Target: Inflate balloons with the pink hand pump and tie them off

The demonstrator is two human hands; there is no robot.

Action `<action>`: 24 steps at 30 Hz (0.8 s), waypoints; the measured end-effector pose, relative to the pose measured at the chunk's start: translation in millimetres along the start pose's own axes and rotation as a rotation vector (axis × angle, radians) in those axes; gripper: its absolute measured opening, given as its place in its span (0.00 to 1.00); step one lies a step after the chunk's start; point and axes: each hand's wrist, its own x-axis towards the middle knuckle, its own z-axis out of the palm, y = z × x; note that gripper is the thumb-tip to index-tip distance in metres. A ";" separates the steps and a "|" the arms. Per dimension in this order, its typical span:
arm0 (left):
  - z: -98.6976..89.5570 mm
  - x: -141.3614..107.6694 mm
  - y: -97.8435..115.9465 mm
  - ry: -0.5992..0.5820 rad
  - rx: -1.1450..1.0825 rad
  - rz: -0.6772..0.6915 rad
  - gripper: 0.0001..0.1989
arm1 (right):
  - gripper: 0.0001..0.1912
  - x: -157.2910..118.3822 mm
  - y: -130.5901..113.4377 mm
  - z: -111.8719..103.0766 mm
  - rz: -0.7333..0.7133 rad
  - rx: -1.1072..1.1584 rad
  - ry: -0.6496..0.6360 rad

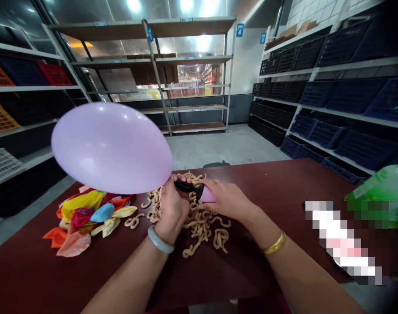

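Observation:
A large inflated lilac balloon (pixel 110 148) fills the left middle of the view, its neck end at my left hand (pixel 173 203). The fingers of my left hand are closed there, beside a black object (pixel 184 186), which seems to be part of a small pump. My right hand (pixel 225 198) is wrapped round the lilac part (pixel 207 194) of that pump. Under and around both hands lie many beige curled strings (pixel 200 224). To the left is a heap of limp coloured balloons (pixel 84 207), yellow, orange, blue and pink.
The dark red table (pixel 267 187) carries a green and white plastic bag (pixel 382 192) at its right edge and a blurred-out flat object (pixel 344 244) nearer me. Beyond stand metal shelves (pixel 192 59), with crates (pixel 320 93) on the right and more at the left.

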 end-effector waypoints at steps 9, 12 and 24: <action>-9.6 10.3 4.4 0.096 -0.010 -0.114 0.05 | 0.30 -0.4 -3.1 6.7 -0.090 0.014 -0.002; -12.8 16.6 9.7 0.112 0.005 -0.119 0.05 | 0.29 -0.9 -2.6 3.5 -0.077 0.004 -0.008; -37.7 54.8 64.3 0.136 0.166 0.027 0.03 | 0.26 -4.7 75.8 -15.7 0.326 -0.088 -0.037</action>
